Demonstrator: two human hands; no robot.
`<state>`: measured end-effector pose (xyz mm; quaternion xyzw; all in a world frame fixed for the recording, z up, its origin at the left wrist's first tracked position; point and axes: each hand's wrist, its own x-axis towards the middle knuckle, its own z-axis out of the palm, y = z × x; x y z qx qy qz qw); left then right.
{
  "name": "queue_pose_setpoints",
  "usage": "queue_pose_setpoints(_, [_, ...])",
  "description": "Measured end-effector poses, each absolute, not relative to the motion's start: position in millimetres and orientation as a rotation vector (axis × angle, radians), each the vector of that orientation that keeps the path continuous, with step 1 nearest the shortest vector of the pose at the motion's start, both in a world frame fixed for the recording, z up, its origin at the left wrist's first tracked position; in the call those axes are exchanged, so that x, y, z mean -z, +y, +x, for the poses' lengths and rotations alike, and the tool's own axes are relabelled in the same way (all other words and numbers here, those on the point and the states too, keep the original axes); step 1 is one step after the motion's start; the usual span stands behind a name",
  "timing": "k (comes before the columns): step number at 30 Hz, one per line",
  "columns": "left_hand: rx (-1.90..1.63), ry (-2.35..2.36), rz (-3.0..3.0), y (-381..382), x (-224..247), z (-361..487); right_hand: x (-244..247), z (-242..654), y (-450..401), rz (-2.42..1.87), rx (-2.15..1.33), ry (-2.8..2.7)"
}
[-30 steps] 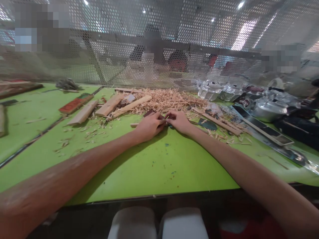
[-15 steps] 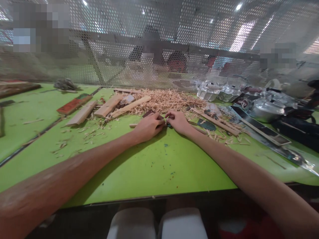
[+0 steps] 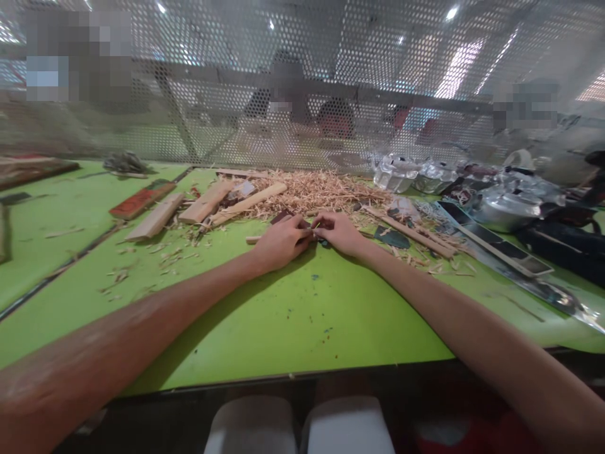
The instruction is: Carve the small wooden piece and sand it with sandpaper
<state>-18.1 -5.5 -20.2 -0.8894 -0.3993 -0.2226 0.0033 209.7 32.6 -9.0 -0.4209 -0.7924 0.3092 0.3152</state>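
Observation:
Over the green tabletop [image 3: 302, 328] my two hands meet, fingertips close together. My left hand [image 3: 280, 241] is closed, with thumb and fingers pressed together. Whatever it pinches is small and mostly hidden. A thin wooden strip [image 3: 252, 239] pokes out beside its wrist, and a dark reddish flat piece [image 3: 280, 217] lies just behind its knuckles. My right hand [image 3: 339, 233] is curled, its fingertips pinched near the left thumb. I cannot make out what is between them. A small dark green scrap [image 3: 324, 243] sits under the right fingers.
Wood shavings [image 3: 321, 189] pile up behind my hands, before a perforated metal screen [image 3: 302, 126]. To the left lie several wooden pieces [image 3: 155, 217] and a red-painted block [image 3: 142, 200]. On the right are a dark green sheet [image 3: 391, 237], a long stick [image 3: 411, 233] and shiny silvery packages [image 3: 508, 205].
My right fingers have shifted slightly, bending closer to the left thumb. The dark green scrap beneath them shows a bit more. My left hand stays nearly where it was.

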Motion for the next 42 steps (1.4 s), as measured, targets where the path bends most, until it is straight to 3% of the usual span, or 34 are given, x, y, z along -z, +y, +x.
queue_pose_setpoints(21, [0.74,-1.233,-2.771,-4.9,23.3,-17.6,6.9,207.5,32.9,-1.142,-0.65,-2.102])
queue_pose_setpoints(25, [0.719,-1.237,-2.779,-5.4,21.7,-18.1,8.3,208.9,32.0,-1.078,-0.826,-2.114])
queue_pose_setpoints(29, [0.714,-1.228,-2.788,-5.8,20.5,-18.4,9.4,209.8,33.2,-1.091,-0.715,-2.042])
queue_pose_setpoints(42, [0.708,-1.238,-2.757,-7.3,20.1,-16.4,10.4,213.4,29.2,-1.125,-0.914,-1.832])
